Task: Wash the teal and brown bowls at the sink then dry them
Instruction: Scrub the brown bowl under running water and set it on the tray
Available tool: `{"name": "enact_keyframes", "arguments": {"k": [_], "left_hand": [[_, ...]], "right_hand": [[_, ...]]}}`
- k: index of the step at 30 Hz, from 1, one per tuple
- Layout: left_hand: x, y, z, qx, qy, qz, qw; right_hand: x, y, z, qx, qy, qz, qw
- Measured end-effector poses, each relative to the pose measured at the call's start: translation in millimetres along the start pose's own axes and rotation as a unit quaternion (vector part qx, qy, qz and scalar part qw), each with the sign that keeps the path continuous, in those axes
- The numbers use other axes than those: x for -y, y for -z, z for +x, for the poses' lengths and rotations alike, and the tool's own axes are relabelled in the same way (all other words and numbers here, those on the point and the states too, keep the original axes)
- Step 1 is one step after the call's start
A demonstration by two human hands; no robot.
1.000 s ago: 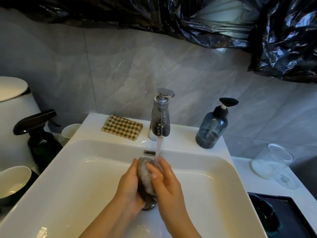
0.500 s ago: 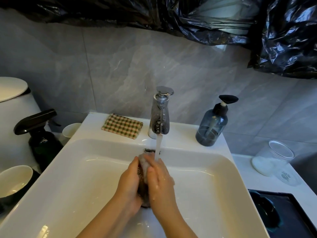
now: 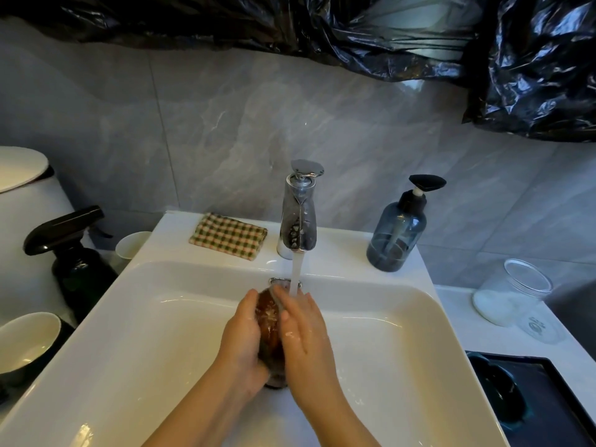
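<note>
Head view: the brown bowl [image 3: 269, 324] stands on edge over the middle of the sink [image 3: 145, 285], low in the basin and pressed between both hands. Suds fleck its glossy brown face. The left hand [image 3: 242, 337] cups it from the left, its grip closed round the bowl's back with the thumb at the upper rim. The right hand [image 3: 303, 333] lies against the other side, fingers nearly straight and pointing up and left, thumb on the brown face; its grip is open, pressing rather than clasping. Foam spots dot the back of that hand.

Water [image 3: 296, 272] runs from the tap [image 3: 298, 214] and lands on the right hand's fingers, just beside the bowl's top edge.

On the sink's back ledge a checked cloth [image 3: 227, 235] lies left of the tap, and a blue soap bottle [image 3: 396, 233] with a black pump stands to its right.

Left of the sink stand a dark spray bottle [image 3: 74, 262], a white cup [image 3: 132, 245] behind it, and a white-lined bowl [image 3: 25, 340] nearer the camera.

On the worktop [image 3: 483, 343] to the right sits a clear jar [image 3: 512, 291] with white contents. Nearer, the teal bowl [image 3: 496, 388] rests in a black tray [image 3: 548, 398], well apart from the hands and dim in shadow.

Grey tiles cover the wall [image 3: 225, 124], with black plastic sheeting [image 3: 354, 27] hanging across the top.
</note>
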State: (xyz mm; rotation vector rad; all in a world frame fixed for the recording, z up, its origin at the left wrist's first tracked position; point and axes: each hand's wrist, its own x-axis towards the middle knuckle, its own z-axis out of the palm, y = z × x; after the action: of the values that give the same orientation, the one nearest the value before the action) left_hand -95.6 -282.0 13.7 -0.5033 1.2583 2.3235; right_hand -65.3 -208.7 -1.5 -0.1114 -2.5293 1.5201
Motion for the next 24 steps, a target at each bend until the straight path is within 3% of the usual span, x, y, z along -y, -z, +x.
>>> {"name": "enact_keyframes", "arguments": {"k": [4, 10, 14, 18, 20, 22, 24], "left_hand": [[-6, -1, -4, 0.026, 0.007, 0.069, 0.997], [-3, -7, -7, 0.012, -0.039, 0.122, 0.992], [-4, -3, -6, 0.019, -0.041, 0.159, 0.986], [-2, 2, -2, 0.028, 0.012, 0.105, 0.994], [-1, 5, 2, 0.021, 0.012, 0.076, 0.997], [-1, 8, 4, 0.008, 0.015, 0.042, 0.999], [-2, 10, 7, -0.005, 0.027, 0.0, 1.0]], "right_hand": [[-5, 10, 12, -0.02, -0.159, 0.217, 0.963], [-4, -9, 0, -0.015, -0.041, 0.073, 0.996], [-1, 4, 6, -0.034, -0.081, 0.136, 0.987], [-11, 15, 16, -0.033, -0.317, 0.307, 0.897], [-13, 21, 14, -0.014, -0.365, 0.343, 0.866], [-14, 24, 11, 0.042, -0.409, 0.44, 0.798], [-16, 23, 8, 0.078, -0.408, 0.496, 0.763]]}}
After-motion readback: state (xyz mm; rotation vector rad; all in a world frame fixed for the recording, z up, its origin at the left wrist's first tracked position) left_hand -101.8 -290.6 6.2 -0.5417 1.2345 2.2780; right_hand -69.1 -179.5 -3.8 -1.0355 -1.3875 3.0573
